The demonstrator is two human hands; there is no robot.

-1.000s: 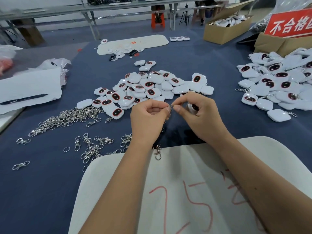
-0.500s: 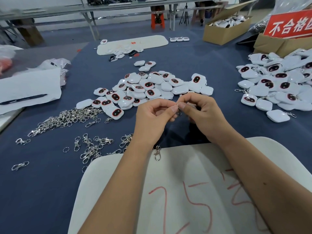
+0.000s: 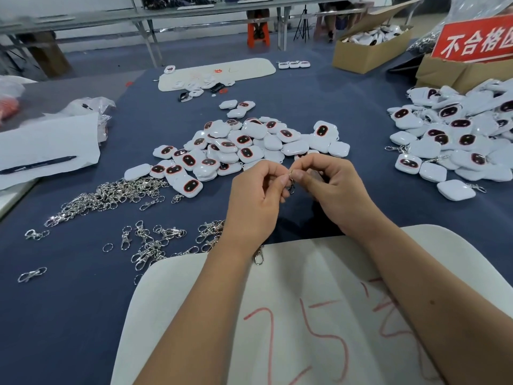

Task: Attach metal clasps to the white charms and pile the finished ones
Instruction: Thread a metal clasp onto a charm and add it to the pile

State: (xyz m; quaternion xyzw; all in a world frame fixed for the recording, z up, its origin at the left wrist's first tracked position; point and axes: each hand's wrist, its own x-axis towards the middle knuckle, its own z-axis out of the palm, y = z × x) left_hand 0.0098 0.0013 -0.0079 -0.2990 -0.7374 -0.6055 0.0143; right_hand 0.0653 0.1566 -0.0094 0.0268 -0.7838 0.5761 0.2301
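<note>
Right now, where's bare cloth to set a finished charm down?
Bare blue cloth between the center charm pile and the right pile, and near left of the white board. Crowded: the loose clasps left of both hands.

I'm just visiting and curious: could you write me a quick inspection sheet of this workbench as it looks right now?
Surface: blue cloth table; white board at near edge.
Job's things: middle charm pile; right charm pile, some with clasps; loose clasps.
Clutter: pen on paper; plastic bag.
Fingers: left hand and right hand pinch a small ring together.
Cables: nothing seen.
Surroundings: cardboard boxes; red sign; far tables.
</note>
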